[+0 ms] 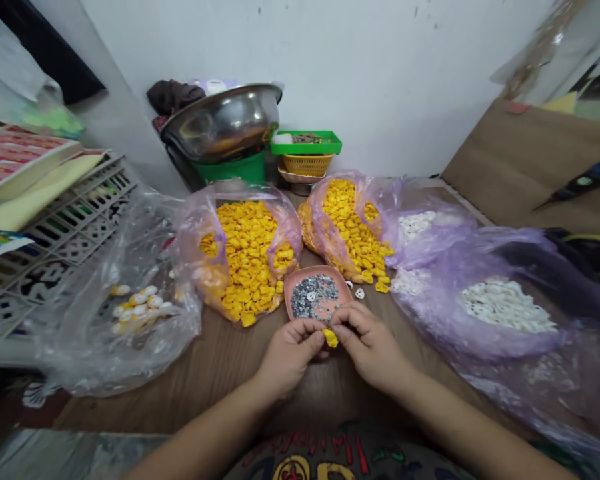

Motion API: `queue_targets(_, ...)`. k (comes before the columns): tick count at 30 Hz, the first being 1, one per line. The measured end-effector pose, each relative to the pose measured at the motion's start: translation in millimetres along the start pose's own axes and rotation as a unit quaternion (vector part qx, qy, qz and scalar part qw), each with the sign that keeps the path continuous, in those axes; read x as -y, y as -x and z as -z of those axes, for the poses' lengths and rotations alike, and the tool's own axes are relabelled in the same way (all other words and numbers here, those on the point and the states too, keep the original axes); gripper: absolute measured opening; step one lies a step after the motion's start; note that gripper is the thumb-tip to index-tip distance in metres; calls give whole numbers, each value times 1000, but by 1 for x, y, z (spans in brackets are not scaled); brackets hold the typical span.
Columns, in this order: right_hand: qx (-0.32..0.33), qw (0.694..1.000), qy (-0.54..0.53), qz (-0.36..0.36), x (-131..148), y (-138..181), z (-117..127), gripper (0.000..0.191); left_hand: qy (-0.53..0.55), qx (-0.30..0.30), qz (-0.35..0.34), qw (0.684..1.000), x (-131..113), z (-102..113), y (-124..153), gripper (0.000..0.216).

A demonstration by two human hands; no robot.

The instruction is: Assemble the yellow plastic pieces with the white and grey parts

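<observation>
A small yellow plastic piece (331, 338) is pinched between my two hands at the near side of a pink dish. My left hand (293, 350) grips its left side with thumb and fingers. My right hand (367, 340) has its fingertips closed at its upper right; whether they hold a second tiny part is hidden. The pink dish (289, 293) carries many small grey metallic bits and one white piece with holes (311, 297). Two more small white pieces (359, 293) lie on the table just right of the dish.
Two purple bags (195, 220) of yellow pieces (253, 233) stand behind the dish. Purple bags with white pieces (507, 307) lie right. A clear bag (175, 353) with white-and-yellow assembled pieces (150, 301) lies left. Behind are a metal basin (225, 123) and a green tray (330, 142).
</observation>
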State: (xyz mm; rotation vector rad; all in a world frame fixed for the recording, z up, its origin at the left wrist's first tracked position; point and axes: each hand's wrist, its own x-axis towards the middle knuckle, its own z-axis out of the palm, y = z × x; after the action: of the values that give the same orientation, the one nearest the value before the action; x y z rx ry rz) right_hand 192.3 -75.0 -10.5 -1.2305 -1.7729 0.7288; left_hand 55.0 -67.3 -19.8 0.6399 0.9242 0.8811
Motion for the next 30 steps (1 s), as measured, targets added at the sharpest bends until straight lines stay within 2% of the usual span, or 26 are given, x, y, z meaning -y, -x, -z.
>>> queue_targets(4,-42,997,55,20,-9,2,-8,12,71,6,46,996,6,-5,-3,33)
queue_targets(9,-63,993,97,28,-15,7,-14,12,85,64,33,994,7,-10,-7,30)
queue_targets(13,-48,997,51,21,-14,5,-9,14,84,62,59,993,7,-7,-8,29)
queue_targets(16,-64,998,5,-3,-13,3,-6,14,96,51,79,991,8,-3,-9,30)
queue_targets(19,-76,997,-9,3,-12,2,-5,14,101,55,83,990,9,-3,-8,32)
queue_targets(24,-64,998,-3,21,-12,1,-4,15,90,42,76,992,8,-5,-7,33)
queue_targets(30,-8,996,53,75,-10,2,3,18,105,36,89,990,7,-4,-9,31)
